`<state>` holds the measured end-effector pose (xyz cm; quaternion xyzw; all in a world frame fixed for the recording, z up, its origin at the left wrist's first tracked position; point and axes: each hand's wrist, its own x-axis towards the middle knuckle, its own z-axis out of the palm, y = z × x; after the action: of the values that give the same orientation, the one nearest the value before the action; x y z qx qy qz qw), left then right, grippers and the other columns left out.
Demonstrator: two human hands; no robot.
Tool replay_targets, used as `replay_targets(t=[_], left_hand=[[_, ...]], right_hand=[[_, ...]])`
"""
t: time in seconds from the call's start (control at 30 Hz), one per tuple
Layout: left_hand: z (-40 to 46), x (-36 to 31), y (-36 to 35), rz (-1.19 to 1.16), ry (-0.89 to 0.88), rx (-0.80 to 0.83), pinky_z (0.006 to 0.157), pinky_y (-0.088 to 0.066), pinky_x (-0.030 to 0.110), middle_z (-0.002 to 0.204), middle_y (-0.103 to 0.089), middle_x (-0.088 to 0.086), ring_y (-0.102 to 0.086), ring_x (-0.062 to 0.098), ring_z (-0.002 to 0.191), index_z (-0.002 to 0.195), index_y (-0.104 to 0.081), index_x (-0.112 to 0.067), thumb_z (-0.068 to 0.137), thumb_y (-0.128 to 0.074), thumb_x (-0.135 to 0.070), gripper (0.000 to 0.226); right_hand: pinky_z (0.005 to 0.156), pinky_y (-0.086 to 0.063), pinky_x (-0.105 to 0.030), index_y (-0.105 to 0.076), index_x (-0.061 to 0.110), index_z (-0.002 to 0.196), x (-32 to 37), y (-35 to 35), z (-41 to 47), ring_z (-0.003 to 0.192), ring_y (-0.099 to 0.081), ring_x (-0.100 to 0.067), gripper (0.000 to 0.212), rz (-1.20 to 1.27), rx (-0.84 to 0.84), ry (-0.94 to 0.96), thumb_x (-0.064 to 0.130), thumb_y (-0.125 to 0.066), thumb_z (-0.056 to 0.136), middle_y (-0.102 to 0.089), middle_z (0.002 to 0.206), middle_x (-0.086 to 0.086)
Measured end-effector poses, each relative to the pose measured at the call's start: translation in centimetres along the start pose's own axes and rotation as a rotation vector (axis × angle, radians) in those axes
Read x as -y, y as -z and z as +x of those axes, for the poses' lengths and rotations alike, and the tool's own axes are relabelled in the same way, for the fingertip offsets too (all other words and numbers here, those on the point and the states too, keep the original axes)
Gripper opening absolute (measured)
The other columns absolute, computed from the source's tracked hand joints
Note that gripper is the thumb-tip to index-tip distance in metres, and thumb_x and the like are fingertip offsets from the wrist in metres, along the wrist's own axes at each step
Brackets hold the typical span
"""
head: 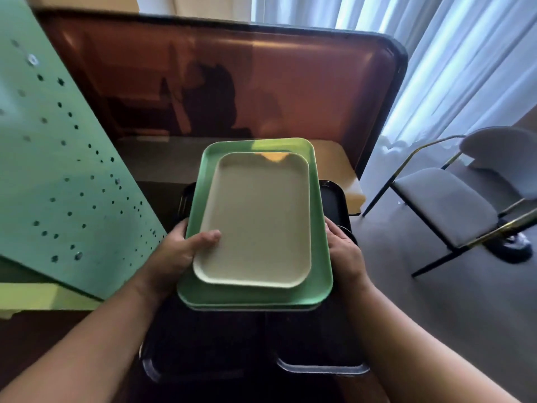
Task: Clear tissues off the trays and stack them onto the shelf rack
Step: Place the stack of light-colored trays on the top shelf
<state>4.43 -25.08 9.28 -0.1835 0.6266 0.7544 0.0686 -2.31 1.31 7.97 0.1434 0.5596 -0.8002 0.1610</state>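
A beige tray (pixel 257 219) lies inside a larger green tray (pixel 321 257), with the edge of another tray showing just beneath. I carry this stack in both hands. My left hand (pixel 177 257) grips the left edge, its thumb resting on the beige tray. My right hand (pixel 344 254) grips the right edge, fingers hidden under the stack. No tissue is visible on the trays. Black trays (pixel 319 365) lie below the stack.
A green perforated panel (pixel 64 170) leans at the left. A brown glossy board with a dark rim (pixel 261 82) stands behind. A grey chair (pixel 453 205) with a gold-trimmed frame sits at the right on grey floor, before white curtains (pixel 436 53).
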Motion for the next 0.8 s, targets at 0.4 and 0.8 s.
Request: replay_targets(t=[0.4,0.8], left_hand=[[-4.4,-11.0,-5.1,0.119,-0.196,0.021,0.096,-0.053,0.053,0.121,-0.068,0.021,-0.068,0.039,0.107,0.134,-0.055,-0.015,0.087,-0.066,-0.038,0.053],[-15.0,-28.8,-5.9,0.124,-0.254,-0.026,0.045,-0.055,0.028,0.07,-0.066,0.008,-0.066,0.022,0.05,0.086,-0.068,-0.012,0.051,-0.085,-0.018,0.04]], right_hand=[[0.067,-0.06,-0.029,-0.068,0.009,0.102,11.8,-1.6,-4.8,0.074,-0.074,-0.018,0.042,0.006,0.399,0.07,0.034,-0.035,0.108,-0.076,0.084,-0.007],[0.069,-0.062,-0.039,-0.076,0.012,0.078,27.8,-10.0,-10.8,0.067,-0.075,-0.027,0.036,-0.235,0.427,0.127,0.038,-0.057,0.095,-0.075,0.07,-0.009]])
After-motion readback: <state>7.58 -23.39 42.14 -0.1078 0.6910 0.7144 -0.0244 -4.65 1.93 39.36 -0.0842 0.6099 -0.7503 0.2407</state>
